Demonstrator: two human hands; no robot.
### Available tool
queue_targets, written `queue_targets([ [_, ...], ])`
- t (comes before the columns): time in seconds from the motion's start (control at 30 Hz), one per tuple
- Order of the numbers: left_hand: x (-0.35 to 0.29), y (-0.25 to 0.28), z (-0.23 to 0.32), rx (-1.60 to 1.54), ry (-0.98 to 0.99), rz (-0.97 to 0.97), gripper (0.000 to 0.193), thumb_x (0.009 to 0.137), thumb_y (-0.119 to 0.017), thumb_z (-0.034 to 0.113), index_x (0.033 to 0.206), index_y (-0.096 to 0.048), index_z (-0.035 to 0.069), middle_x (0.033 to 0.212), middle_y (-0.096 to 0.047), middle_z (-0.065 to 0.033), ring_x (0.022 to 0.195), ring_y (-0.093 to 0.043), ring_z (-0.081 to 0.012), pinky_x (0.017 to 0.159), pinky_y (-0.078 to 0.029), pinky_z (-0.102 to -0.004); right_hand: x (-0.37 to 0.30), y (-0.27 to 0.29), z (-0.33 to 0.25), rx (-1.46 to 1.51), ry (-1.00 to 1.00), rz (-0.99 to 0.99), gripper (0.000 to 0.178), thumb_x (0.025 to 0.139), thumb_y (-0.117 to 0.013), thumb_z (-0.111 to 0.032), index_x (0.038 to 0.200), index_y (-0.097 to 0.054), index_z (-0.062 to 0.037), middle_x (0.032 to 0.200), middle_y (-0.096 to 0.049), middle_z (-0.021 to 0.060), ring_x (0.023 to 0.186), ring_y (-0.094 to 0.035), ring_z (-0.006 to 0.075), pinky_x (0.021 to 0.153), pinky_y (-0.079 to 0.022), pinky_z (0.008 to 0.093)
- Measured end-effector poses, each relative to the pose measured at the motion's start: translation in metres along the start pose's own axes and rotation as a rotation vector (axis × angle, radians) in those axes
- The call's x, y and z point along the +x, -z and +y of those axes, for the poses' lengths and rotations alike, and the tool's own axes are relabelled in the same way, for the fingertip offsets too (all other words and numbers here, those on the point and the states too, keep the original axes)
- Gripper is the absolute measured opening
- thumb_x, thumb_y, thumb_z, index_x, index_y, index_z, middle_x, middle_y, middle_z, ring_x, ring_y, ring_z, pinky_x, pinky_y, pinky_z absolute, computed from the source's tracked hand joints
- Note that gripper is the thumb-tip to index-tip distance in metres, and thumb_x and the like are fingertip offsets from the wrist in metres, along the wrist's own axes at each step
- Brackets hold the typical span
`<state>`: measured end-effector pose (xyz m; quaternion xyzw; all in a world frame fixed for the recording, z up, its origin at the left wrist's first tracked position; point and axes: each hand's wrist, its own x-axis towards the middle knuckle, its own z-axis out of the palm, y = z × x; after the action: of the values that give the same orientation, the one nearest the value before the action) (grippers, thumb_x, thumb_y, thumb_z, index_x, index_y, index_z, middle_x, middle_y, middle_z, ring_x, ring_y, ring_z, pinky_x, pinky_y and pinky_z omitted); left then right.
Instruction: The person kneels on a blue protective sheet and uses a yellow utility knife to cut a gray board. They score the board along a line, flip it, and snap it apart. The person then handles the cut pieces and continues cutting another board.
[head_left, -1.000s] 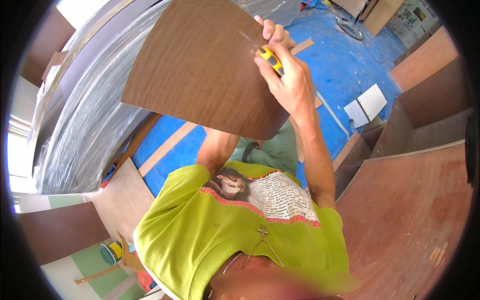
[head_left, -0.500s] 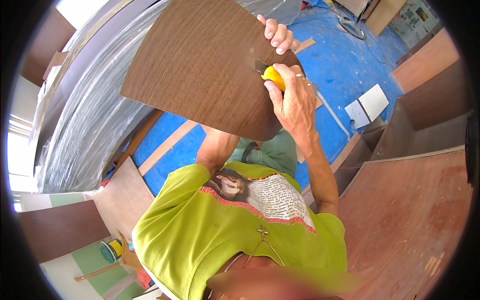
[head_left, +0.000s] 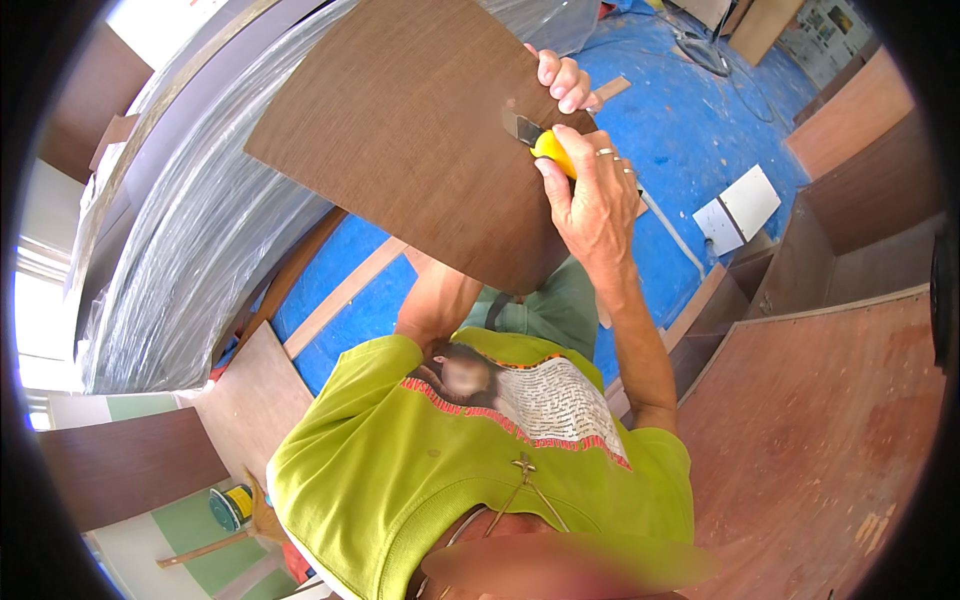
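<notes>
A dark brown wood-grain panel (head_left: 410, 140) with curved edges is held up before me, tilted. My left arm passes beneath it, and my left hand (head_left: 566, 82) shows as fingers curled over its far right edge. The left palm and thumb are hidden behind the panel. My right hand (head_left: 594, 190) grips a scraper (head_left: 552, 150) with a yellow handle and a flat dark blade. The blade lies against the panel near its right side, beside a small pale mark (head_left: 511, 104) on the surface.
Plastic-wrapped curved boards (head_left: 190, 230) stand at the left. Blue sheeting (head_left: 660, 130) covers the floor, with wood strips (head_left: 340, 295) on it. At the right are open cabinet boxes (head_left: 850, 250) and a large reddish board (head_left: 810, 420). A tub (head_left: 230, 507) sits at lower left.
The panel has tilted slightly and shifted a little to the right. My right hand and the scraper have moved slightly right and nearer to me; both hands keep their hold.
</notes>
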<state>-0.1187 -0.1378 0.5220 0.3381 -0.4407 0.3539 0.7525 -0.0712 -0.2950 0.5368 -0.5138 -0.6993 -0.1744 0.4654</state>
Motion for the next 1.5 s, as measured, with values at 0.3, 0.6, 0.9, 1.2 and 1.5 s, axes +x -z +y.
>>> queue_targets([
  [0.3,-0.001,-0.036,0.012,0.09,-0.04,0.124,0.054,0.112,-0.013,0.04,0.084,-0.052,0.015,0.077,-0.046,0.0024,0.075,-0.046,-0.0121,0.08,-0.039,-0.0299,-0.009,0.02,0.005,0.585,-0.42,-0.056,0.051,0.094,-0.071,-0.033,0.131,-0.05,-0.005,0.088,-0.06,0.008,0.074,-0.058,0.0183,0.069,-0.05,0.0334],
  [0.6,0.02,-0.055,0.022,0.271,-0.06,0.138,0.048,0.11,-0.022,0.043,0.106,-0.058,0.011,0.098,-0.06,-0.0055,0.089,-0.056,-0.0185,0.086,-0.047,-0.0347,0.011,-0.003,0.048,0.75,-0.745,-0.055,0.03,0.087,-0.081,-0.028,0.096,-0.071,-0.0017,0.073,-0.055,-0.005,0.066,-0.048,0.0048,0.061,-0.042,0.0233],
  [0.9,-0.079,-0.083,0.053,0.395,0.024,0.635,0.067,0.098,-0.058,0.05,0.149,-0.041,0.009,0.152,-0.044,-0.0077,0.138,-0.04,-0.0255,0.116,-0.031,-0.0459,0.01,0.007,0.093,0.639,-0.887,0.233,0.025,0.09,-0.079,-0.025,0.085,-0.065,-0.0049,0.066,-0.047,-0.0078,0.059,-0.038,0.0029,0.052,-0.033,0.023],
  [1.2,-0.057,-0.089,0.034,1.214,0.04,0.873,0.053,0.096,-0.068,0.04,0.132,-0.058,0.003,0.129,-0.061,-0.0068,0.121,-0.05,-0.0177,0.106,-0.037,-0.0391,0.03,0.004,0.057,0.441,-0.499,0.469,0.051,0.085,-0.083,-0.03,0.116,-0.054,-0.0012,0.081,-0.061,0.0057,0.071,-0.054,0.0125,0.064,-0.049,0.03],
  [1.5,-0.05,-0.107,0.027,1.368,0.091,0.775,0.045,0.1,-0.064,0.038,0.121,-0.066,-0.001,0.11,-0.068,-0.0063,0.103,-0.059,-0.0155,0.092,-0.047,-0.0338,0.042,0.011,0.054,0.393,-0.463,0.404,0.026,0.094,-0.072,-0.024,0.103,-0.061,-0.0026,0.074,-0.064,0.0056,0.065,-0.057,0.0133,0.061,-0.049,0.0314],
])
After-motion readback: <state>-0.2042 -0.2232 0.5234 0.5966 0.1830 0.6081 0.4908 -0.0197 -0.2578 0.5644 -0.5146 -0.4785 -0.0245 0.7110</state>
